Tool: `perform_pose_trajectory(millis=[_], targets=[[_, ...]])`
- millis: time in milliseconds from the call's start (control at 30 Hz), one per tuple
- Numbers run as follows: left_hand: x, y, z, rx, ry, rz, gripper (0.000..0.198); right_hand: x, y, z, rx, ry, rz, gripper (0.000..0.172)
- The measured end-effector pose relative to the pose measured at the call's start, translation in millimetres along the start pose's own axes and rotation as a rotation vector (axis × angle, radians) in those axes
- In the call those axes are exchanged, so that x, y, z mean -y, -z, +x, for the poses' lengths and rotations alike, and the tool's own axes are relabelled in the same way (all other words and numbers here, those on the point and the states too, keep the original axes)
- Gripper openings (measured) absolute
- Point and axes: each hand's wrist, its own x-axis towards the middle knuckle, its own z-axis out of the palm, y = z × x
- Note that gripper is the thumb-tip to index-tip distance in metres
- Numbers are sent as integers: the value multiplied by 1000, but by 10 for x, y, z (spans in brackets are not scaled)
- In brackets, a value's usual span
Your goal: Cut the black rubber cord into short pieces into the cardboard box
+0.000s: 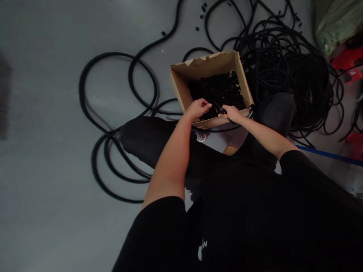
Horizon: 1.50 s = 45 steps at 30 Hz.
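My left hand (199,108) is closed in a pinch over the near edge of a cardboard box (181,75), holding the end of a black rubber tube. My right hand (233,112) is wrapped round scissors (220,109) with orange handles, whose dark blades point left toward my left hand. The box holds a heap of short black tube pieces (218,90). Both hands are close together above the box's front wall.
Long black tubing loops (119,113) lie over the grey floor on the left, and a big tangle of it (286,56) is piled behind the box. Loose cut bits (202,11) lie at the top. A green bag (337,20), red objects and a blue strip (329,155) are at right.
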Motion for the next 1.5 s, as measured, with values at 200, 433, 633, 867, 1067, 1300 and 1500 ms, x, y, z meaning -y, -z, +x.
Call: perform_pose_trajectory(millis=[200,433,633,867,1067,1300,1500], targets=[[-4,-53,6,71,-2,-32,17,25,-26,9,58,-43,102,18],[15,-76,-8,36,-14,-126,30,-11,-198,29,181,-32,429,19],[32,-108,-1,98,-30,-209,37,-50,-303,90,213,68,507,25],[-48,-79,-40,88,-15,-200,38,43,-239,66,132,-22,470,32],[-142,-42,-129,-15,-48,-33,20,163,-36,-23,22,-67,334,37],[-167,14,-149,37,-95,183,16,113,-71,-26,137,-77,401,29],[-72,-9,-98,167,-63,154,31,37,-26,37,46,17,218,19]])
